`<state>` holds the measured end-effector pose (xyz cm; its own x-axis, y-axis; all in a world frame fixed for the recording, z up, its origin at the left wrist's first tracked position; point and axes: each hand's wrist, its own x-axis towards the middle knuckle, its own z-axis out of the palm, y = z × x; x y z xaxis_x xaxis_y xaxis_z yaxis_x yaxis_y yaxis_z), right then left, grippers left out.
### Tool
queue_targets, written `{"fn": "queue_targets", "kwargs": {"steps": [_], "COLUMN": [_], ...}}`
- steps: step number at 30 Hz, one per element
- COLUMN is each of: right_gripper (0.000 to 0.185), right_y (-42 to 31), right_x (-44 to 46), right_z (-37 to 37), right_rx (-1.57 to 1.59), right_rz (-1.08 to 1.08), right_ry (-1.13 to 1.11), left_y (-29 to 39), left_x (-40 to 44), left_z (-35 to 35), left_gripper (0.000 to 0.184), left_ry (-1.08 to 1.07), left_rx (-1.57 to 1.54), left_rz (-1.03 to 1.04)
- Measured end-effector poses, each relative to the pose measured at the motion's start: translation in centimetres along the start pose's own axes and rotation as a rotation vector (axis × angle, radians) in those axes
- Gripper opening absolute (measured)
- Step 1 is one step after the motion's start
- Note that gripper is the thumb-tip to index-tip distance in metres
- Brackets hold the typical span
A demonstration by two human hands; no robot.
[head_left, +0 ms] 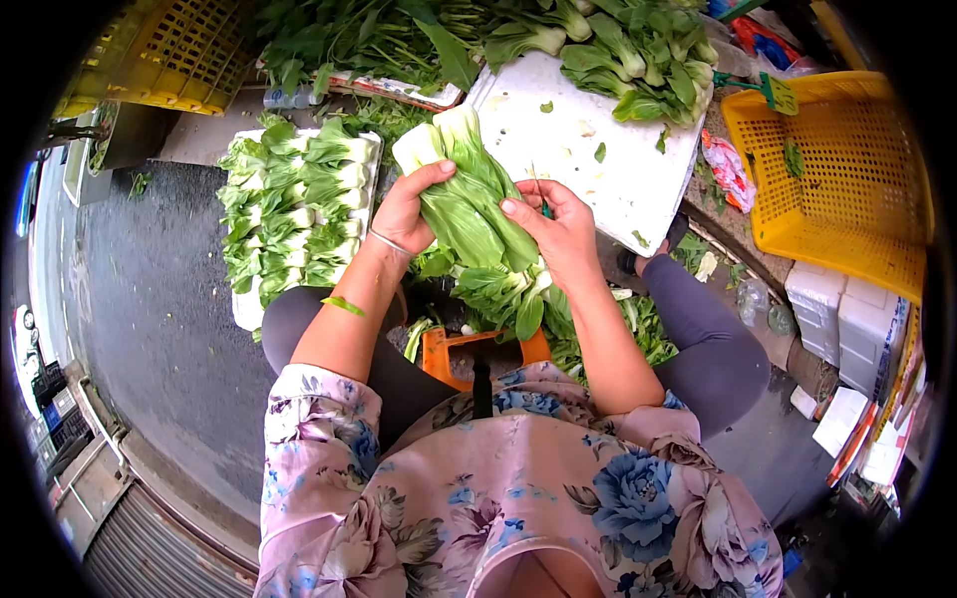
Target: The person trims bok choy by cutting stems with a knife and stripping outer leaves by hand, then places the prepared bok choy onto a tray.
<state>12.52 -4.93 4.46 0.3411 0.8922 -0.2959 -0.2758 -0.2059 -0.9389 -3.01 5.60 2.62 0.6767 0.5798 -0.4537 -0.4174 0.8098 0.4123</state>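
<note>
Two heads of bok choy (469, 189) are held up side by side, their pale stem ends pointing away from me. My left hand (417, 204) grips them from the left, thumb across the stems. On the right, my right hand (556, 224) is closed at the leaves, and something small and green shows between its fingers, too hidden to name. Beneath my hands lies a pile of loose greens (498, 294). To the left, a white tray (246, 307) bears several bok choy in rows. Beyond my hands, a white board (543, 120) carries leaf scraps and more bok choy (648, 60).
At the right stands a yellow basket (847, 179) beside white foam boxes (837, 319). Another yellow basket (179, 50) is at the upper left. Leafy greens (369, 40) lie at the top. An orange stool (436, 354) is between my knees. Wet pavement (150, 299) stretches left.
</note>
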Motion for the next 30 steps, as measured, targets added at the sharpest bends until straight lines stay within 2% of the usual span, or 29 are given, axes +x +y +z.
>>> {"fn": "queue_targets", "kwargs": {"steps": [5, 9, 11, 12, 13, 15, 17, 18, 19, 21, 22, 23, 25, 27, 28, 29, 30], "right_gripper": [0.022, 0.018, 0.018, 0.020, 0.021, 0.023, 0.026, 0.031, 0.031, 0.036, 0.040, 0.040, 0.042, 0.043, 0.050, 0.053, 0.056], "right_y": [0.0, 0.2, -0.7, -1.1, -1.2, 1.1, 3.8, 5.3, 5.6, 5.7, 5.6, 5.3, 4.1, 1.4, -0.8, -1.8, -2.7], "right_x": [0.7, 0.5, -0.8, -1.5, -2.6, -4.5, -5.5, -5.2, -5.1, -4.8, -5.4, -5.0, -3.2, -1.5, -1.0, 0.1, 0.7], "right_z": [0.4, 0.5, 1.3, 1.1, 1.4, 0.5, -0.5, -2.4, -3.7, -5.0, -4.8, -4.7, -4.9, -4.1, -3.5, -3.3, -2.9], "right_rx": [0.017, -0.072, -0.418, -0.512, -0.506, -0.462, -0.342, -0.510, -0.513, -1.206, -1.420, -1.421, -0.530, -0.178, -0.044, 0.102, 0.227], "right_rz": [0.082, 0.027, -0.142, -0.182, -0.276, -0.265, -0.085, 0.080, 0.079, 0.437, 0.250, 0.246, 0.291, 0.298, 0.286, 0.310, 0.320], "right_ry": [0.031, 0.016, -0.018, -0.083, -0.073, 0.013, 0.167, 0.086, 0.092, -0.141, 0.007, 0.003, 0.207, 0.149, 0.078, 0.018, -0.059], "left_y": [0.3, -0.2, -0.5, -0.5, 0.6, 2.5, 2.9, 2.8, 2.6, 2.2, 2.1, 2.0, 1.7, 0.9, 0.0, -0.1, -0.3], "left_x": [-0.4, 0.2, 0.4, 1.0, 0.9, 1.5, 1.1, 1.0, 0.9, 0.9, 0.8, 0.8, 0.6, -0.1, 0.1, -0.6, -1.2], "left_z": [0.6, 0.3, 0.3, -0.1, 0.1, -0.9, -0.3, -0.2, 0.0, 0.1, 0.1, 0.2, 0.9, 1.8, 1.4, 2.1, 2.7], "left_gripper": [0.032, 0.034, 0.029, 0.024, 0.024, 0.024, 0.026, 0.027, 0.028, 0.029, 0.029, 0.029, 0.033, 0.044, 0.050, 0.045, 0.045], "left_ry": [-0.014, -0.018, 0.115, 0.239, 0.300, 0.350, 0.361, 0.273, 0.184, 0.171, 0.185, 0.199, 0.194, 0.207, 0.242, 0.254, 0.219], "left_rx": [-0.061, 0.005, 0.112, 0.087, -0.085, -0.215, -0.181, -0.229, -0.276, -0.280, -0.261, -0.241, 0.094, 0.817, 1.040, 1.389, 1.589], "left_rz": [0.008, 0.092, 0.183, 0.179, 0.174, 0.203, 0.261, 0.236, 0.210, 0.177, 0.174, 0.172, 0.203, 0.456, 0.603, 0.650, 0.725]}}
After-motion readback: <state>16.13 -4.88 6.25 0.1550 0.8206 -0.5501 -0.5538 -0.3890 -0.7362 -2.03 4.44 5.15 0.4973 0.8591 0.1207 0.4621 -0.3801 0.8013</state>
